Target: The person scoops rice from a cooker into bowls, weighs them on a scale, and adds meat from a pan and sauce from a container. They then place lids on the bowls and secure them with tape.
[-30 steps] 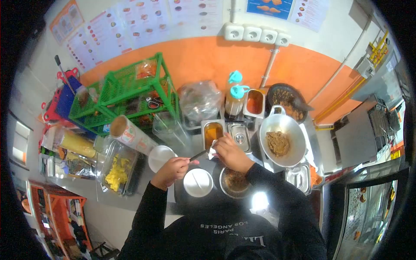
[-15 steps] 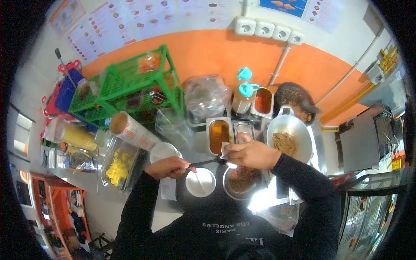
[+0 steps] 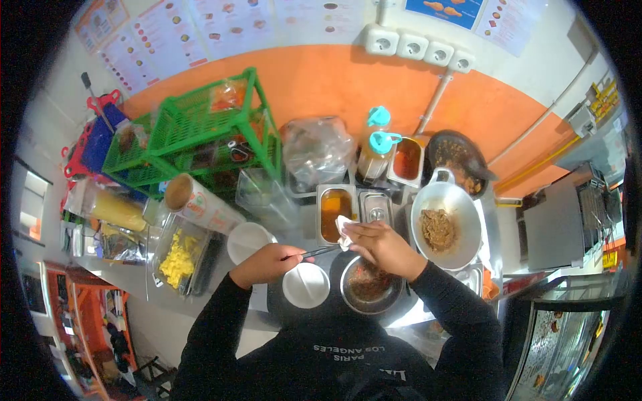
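Observation:
My left hand (image 3: 262,262) is closed around one end of a slim dark utensil (image 3: 319,252), whose kind I cannot make out. Its other end points toward my right hand (image 3: 382,248), which pinches a crumpled white tissue (image 3: 344,229). Below the utensil stands a white bowl (image 3: 297,294) with a divider across it. A bowl of reddish-brown food (image 3: 364,306) sits under my right hand, partly covered by it. Just beyond the hands are a metal tub of orange-brown sauce (image 3: 336,212) and a lidded metal tub (image 3: 376,208).
A pale wok (image 3: 468,234) holding cooked meat stands on the right. Another white bowl (image 3: 246,240) and a tray of yellow food (image 3: 178,260) lie to the left. Behind are a green rack (image 3: 200,127), turquoise-topped bottles (image 3: 380,152) and a dark pan (image 3: 461,157).
My right hand has opened up somewhat, showing more of the tissue and moving it off the utensil's far end. The utensil's dark end shows less. The view has shifted slightly.

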A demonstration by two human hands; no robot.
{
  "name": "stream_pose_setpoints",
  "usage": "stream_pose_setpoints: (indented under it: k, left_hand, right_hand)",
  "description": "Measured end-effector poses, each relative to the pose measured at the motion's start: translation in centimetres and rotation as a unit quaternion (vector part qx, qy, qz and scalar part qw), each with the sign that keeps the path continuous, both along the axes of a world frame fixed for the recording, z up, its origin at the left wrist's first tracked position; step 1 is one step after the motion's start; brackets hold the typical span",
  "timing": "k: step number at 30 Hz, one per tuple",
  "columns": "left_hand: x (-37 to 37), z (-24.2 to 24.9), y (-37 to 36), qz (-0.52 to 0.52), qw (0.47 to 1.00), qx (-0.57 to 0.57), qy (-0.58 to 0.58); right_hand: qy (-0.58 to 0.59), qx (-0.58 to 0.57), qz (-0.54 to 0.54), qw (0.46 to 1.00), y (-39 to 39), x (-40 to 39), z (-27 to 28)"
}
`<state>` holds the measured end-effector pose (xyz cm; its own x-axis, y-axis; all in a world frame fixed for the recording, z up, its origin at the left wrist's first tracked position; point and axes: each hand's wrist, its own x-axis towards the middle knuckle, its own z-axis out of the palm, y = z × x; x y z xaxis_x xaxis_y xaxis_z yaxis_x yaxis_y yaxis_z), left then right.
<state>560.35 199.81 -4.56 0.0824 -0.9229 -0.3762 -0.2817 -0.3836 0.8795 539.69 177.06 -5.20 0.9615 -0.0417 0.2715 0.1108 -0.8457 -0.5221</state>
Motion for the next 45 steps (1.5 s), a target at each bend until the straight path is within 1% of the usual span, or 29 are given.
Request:
stream_pose_setpoints:
  k: [3,9,11,13,14,15,16,17,18,19,20,21,22,24,27,28,29,30,31,32,33,34,35,36,38,39,40,43,45]
  left_hand:
    - [-0.6,0.5,0.2,0.012,0.999,-0.005,-0.038]
    - [-2.5,3.1,0.5,0.009,0.982,-0.015,-0.187]
    - [-2.9,3.5,0.9,0.015,0.979,-0.029,-0.199]
    - [-2.9,2.9,1.1,-0.025,0.970,-0.068,-0.231]
    - [-3.0,2.9,1.3,-0.022,0.981,-0.072,-0.181]
    - [-2.8,0.3,1.7,-0.016,0.969,-0.166,-0.184]
    - [-3.1,0.4,1.6,-0.003,0.966,-0.189,-0.176]
    - [-2.9,0.9,1.8,-0.017,0.974,-0.139,-0.179]
    - [-3.4,0.0,2.1,0.031,0.957,-0.203,-0.204]
    - [-3.9,-1.7,2.0,0.094,0.916,-0.309,-0.238]
    - [-4.2,-1.3,2.3,0.098,0.907,-0.308,-0.269]
    - [-4.6,-1.6,2.4,0.146,0.843,-0.386,-0.345]
    - [-4.7,-1.8,2.3,0.153,0.865,-0.357,-0.317]
    - [-5.8,-0.6,1.7,0.140,0.897,-0.216,-0.359]
    - [-6.8,-0.1,1.9,0.146,0.949,-0.164,-0.227]
    - [-6.4,-1.6,2.1,0.172,0.951,-0.166,-0.198]
    - [-5.7,-4.6,2.4,0.193,0.952,-0.169,-0.166]
    - [-6.0,-4.3,2.4,0.189,0.955,-0.173,-0.149]
    - [-6.2,-4.0,2.4,0.186,0.958,-0.176,-0.132]
    - [-5.7,-0.9,3.3,0.154,0.962,-0.185,-0.132]
    - [-5.6,-2.2,3.1,0.160,0.963,-0.184,-0.117]
    - [-5.8,-3.9,2.5,0.163,0.964,-0.182,-0.102]
    - [-6.3,-3.3,2.4,0.198,0.956,-0.168,-0.138]
    - [-6.8,-2.7,2.2,0.236,0.943,-0.154,-0.179]
    - [-8.5,-2.0,1.5,0.233,0.934,-0.146,-0.230]
    - [-9.1,-1.9,1.2,0.239,0.925,-0.139,-0.261]
    - [-9.8,-2.4,1.0,0.239,0.929,-0.148,-0.242]
    - [-10.5,-4.1,0.3,0.263,0.929,-0.182,-0.185]
    - [-9.4,-1.5,0.1,0.238,0.959,-0.116,-0.098]
  right_hand:
    - [-0.014,0.051,0.007,0.999,-0.6,0.4,-0.8]
    - [0.082,0.227,-0.061,0.969,-0.8,0.9,-0.4]
    - [0.049,0.147,-0.036,0.987,-0.8,1.2,-0.1]
    - [0.018,0.038,0.015,0.999,-0.6,1.7,0.8]
    - [0.076,0.042,0.009,0.996,-0.2,1.5,1.2]
    - [0.073,-0.061,0.016,0.995,-0.4,1.6,0.1]
    - [0.010,-0.069,0.034,0.997,0.4,1.7,1.8]
    - [0.044,-0.028,0.046,0.998,0.5,2.4,1.5]
    - [0.038,-0.128,0.015,0.991,1.1,2.6,1.4]
    - [-0.009,-0.106,0.024,0.994,-0.7,3.1,-2.1]
    - [-0.053,-0.118,0.025,0.991,-1.2,3.7,-2.9]
    - [-0.058,-0.094,-0.010,0.994,-2.1,4.2,-4.1]
    - [0.060,-0.092,0.002,0.994,-2.5,5.0,-2.7]
    - [0.162,0.043,-0.108,0.980,-2.2,5.8,-1.8]
    - [-0.065,0.182,-0.171,0.966,-3.6,7.6,-6.8]
    - [-0.048,0.289,-0.107,0.950,-4.4,7.6,-7.1]
    - [-0.030,0.299,-0.130,0.945,-4.7,8.0,-8.3]
    - [-0.009,0.309,-0.162,0.937,-5.2,7.5,-8.5]
    - [0.053,0.322,-0.182,0.928,-2.0,7.1,-3.9]
    - [0.042,0.288,-0.175,0.941,-1.4,6.9,-3.4]
    - [0.055,0.315,-0.183,0.930,-1.5,7.0,-4.2]
    - [0.006,0.351,-0.190,0.917,-1.0,6.8,-5.0]
    - [-0.005,0.341,-0.252,0.906,-1.7,7.0,-7.6]
    - [-0.019,0.371,-0.254,0.893,-0.5,7.1,-6.0]
    - [-0.009,0.490,-0.316,0.813,0.9,7.1,-6.0]
    - [-0.036,0.582,-0.301,0.755,1.5,7.3,-7.0]
    - [-0.065,0.667,-0.277,0.689,1.7,7.1,-7.8]
    - [-0.010,0.616,-0.303,0.727,1.4,5.1,-5.0]
    - [-0.032,0.469,-0.316,0.824,0.2,3.9,-4.9]
